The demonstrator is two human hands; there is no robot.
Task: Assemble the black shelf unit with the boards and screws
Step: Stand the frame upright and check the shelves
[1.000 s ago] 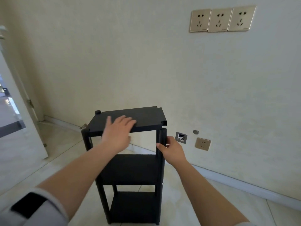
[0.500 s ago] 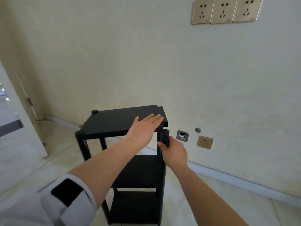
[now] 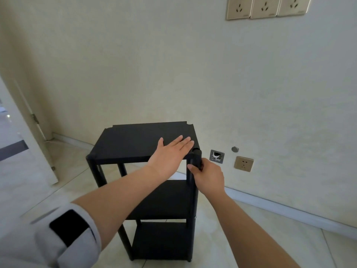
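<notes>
A black three-tier shelf unit [image 3: 158, 202] stands upright on the tiled floor near the wall. Its top board [image 3: 135, 141] lies across the posts. My left hand [image 3: 170, 155] rests flat on the board's near right part, fingers straight and pointing at the right corner. My right hand [image 3: 209, 176] grips the top of the front right post [image 3: 193, 190], just under its round cap at the board's notched corner. The middle and bottom boards show below, partly hidden by my left forearm.
The cream wall runs close behind and to the right of the shelf, with a low socket [image 3: 243, 163], a small metal plate [image 3: 217, 156] and a row of sockets [image 3: 267, 6] high up. An open white door [image 3: 27, 151] stands at the left.
My left hand slid across the top board from its left part to the right front corner. My right hand stayed on the front right post. The view shifted so the shelf sits further right.
</notes>
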